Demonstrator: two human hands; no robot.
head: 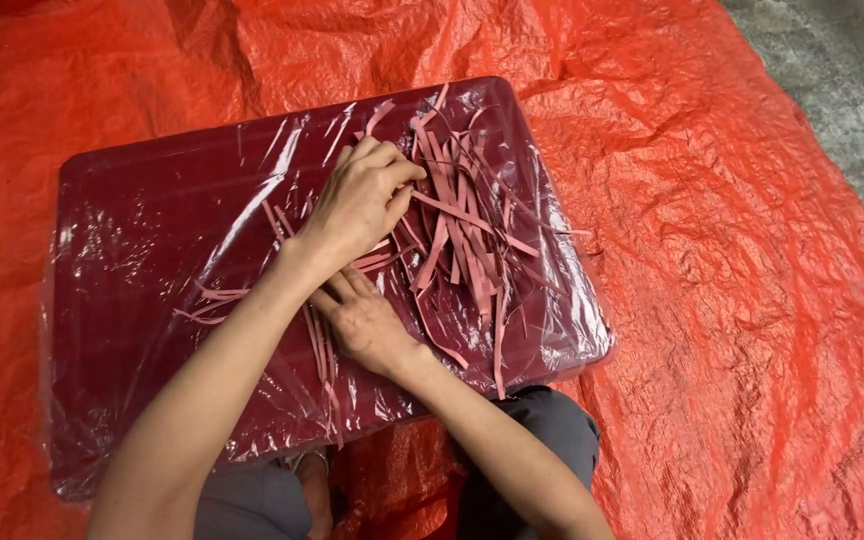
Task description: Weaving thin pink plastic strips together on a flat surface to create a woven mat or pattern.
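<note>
A dark red board [152, 230] wrapped in clear plastic film lies before me. A loose heap of thin pink strips [462, 220] covers its right half. My left hand [357, 200] reaches over the middle of the board, fingers curled and pinching strips at the heap's left edge. My right hand [367, 325] lies flat just below it, palm down on a few strips, its fingertips tucked under my left wrist. More stray strips [212, 300] lie to the left of my hands.
An orange plastic tarp [732, 260] is spread under the board on all sides. Bare grey concrete floor [842, 80] shows at the top right corner. My knees in grey trousers [552, 420] sit against the board's near edge.
</note>
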